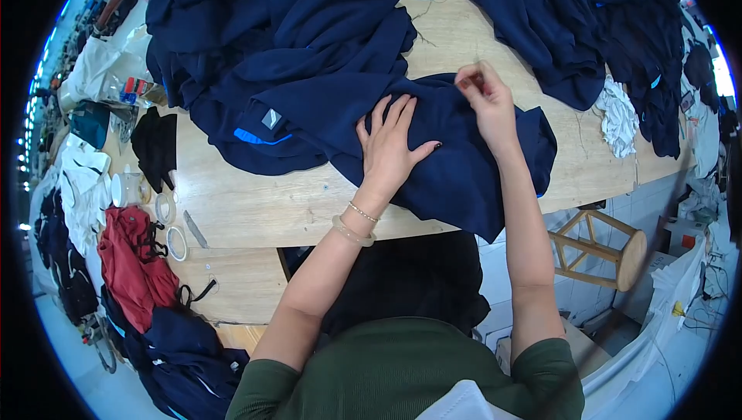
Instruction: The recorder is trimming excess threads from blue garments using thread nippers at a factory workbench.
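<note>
1. The navy garment point(464, 149) lies spread on the wooden worktop point(255, 204) at the centre of the frame, its lower edge hanging over the near side of the worktop towards the person.
2. The left hand point(390, 146) rests flat on the cloth, fingers point(398, 115) spread and released, pressing the fabric down rather than gripping it.
3. The right hand point(487, 99) sits just right of and above the left, at the garment's upper edge; its fingertips point(470, 76) are pinched together on something small at the cloth, too small to tell whether it is a thread, a tag or a fold.
4. As a judgement of progress: this one piece is laid out and under the hands, so work on it looks under way but not finished. It is still unfolded and rumpled at its right end.
5. A large heap of similar navy garments point(294, 49) fills the upper left and centre of the frame, touching the piece in hand, and another navy pile point(587, 26) lies in the upper right; much looks left to handle.
6. Tape rolls point(171, 227) and a red garment point(135, 265) lie at the left, and a wooden stool point(610, 250) stands at the lower right.
</note>
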Available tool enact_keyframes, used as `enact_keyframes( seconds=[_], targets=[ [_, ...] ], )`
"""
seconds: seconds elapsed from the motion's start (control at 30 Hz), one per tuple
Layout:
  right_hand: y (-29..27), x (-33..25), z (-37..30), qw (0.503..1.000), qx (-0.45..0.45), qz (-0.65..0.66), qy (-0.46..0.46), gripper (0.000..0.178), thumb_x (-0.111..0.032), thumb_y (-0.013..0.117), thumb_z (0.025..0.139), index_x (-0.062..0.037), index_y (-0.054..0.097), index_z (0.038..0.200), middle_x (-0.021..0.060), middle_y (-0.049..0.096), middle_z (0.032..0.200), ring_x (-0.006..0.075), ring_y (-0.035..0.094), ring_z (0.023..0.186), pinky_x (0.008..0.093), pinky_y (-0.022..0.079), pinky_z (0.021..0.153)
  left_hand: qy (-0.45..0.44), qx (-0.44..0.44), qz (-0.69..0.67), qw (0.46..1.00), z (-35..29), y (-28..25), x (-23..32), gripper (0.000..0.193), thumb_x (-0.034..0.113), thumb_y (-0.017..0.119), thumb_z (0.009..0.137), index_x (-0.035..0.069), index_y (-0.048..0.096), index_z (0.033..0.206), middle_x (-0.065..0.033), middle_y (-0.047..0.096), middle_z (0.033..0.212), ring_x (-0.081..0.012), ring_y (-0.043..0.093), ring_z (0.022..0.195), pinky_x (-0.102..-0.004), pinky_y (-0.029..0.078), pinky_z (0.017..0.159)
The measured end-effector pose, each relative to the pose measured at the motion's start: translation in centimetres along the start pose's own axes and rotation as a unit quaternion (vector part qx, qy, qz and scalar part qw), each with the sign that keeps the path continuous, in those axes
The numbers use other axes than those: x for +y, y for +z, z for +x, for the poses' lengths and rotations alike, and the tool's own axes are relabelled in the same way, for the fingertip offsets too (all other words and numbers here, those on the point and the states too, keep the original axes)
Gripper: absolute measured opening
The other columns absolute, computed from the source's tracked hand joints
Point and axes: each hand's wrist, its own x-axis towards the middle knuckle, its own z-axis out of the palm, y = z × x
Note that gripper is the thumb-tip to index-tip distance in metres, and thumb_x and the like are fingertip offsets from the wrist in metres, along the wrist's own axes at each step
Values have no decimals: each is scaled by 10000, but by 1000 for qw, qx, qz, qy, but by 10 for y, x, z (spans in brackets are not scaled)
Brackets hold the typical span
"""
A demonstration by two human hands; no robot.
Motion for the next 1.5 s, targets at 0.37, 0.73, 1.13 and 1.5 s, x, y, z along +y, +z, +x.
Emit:
enact_keyframes(
  seconds=[0.37, 0.73, 1.13, 1.5],
  targets=[
    [-28, -4, -12, 939, 178, 281, 91, 63, -98, 539, 957, -64, 551, 907, 5, 515, 758, 64, 426, 608, 211, 337, 537, -5, 1, -7, 1000, 0, 0, 1, 736, 417, 778, 763, 90, 532, 1374, -67, 498, 1423, -282, 358, 1377, -519, 189, 1129],
    [-101, -22, -122, 921, 328, -15, 210, 199, -201, 600, 990, -21, 685, 971, -85, 369, 572, 11, 259, 479, 209, 175, 450, 84, -445, -413, 790, -79, -94, 52, 168, 138, 559, 947, 90, 706, 1014, 43, 694, 737, -153, 690, 766, -474, 283, 1160],
    [-52, -25, -113, 955, 275, -45, 100, 85, -41, 645, 925, 25, 646, 873, 41, 669, 864, 71, 580, 815, 214, 461, 796, 72, 48, -138, 987, -6, -29, 24, 267, 53, 737, 781, 53, 696, 1045, -55, 631, 998, -254, 592, 934, -355, 461, 804],
    [26, -16, -69, 914, -19, -400, 64, 219, -120, 722, 816, -45, 693, 1020, 88, 637, 943, 297, 670, 849, 368, 531, 740, 65, 10, -122, 990, 8, -3, -8, 450, 117, 807, 700, 106, 692, 1135, -33, 589, 1087, -218, 547, 1032, -360, 337, 911]
  ],
)
